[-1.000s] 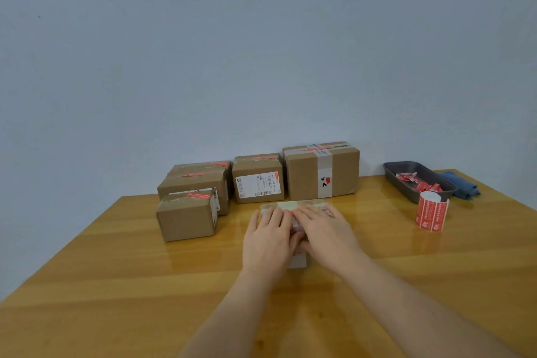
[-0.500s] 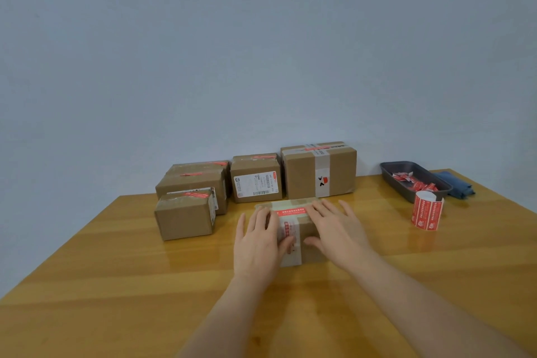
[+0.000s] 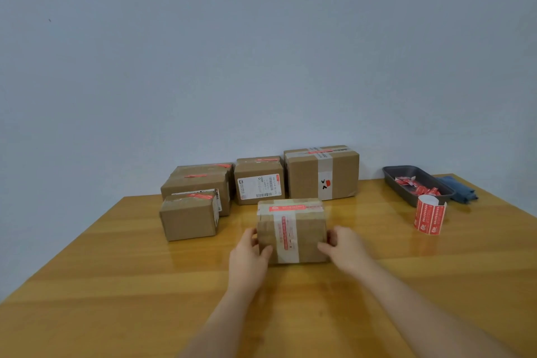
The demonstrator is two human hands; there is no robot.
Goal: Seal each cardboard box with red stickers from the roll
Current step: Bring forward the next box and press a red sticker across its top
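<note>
Left hand (image 3: 249,256) and right hand (image 3: 344,250) grasp the near box (image 3: 292,231) by its sides at mid-surface (image 3: 116,285); a red sticker (image 3: 287,208) lies across its top. Behind, five boxes (image 3: 322,173) appear stickered. Roll (image 3: 429,218) stands right. Sealing judged nearly complete.
</note>
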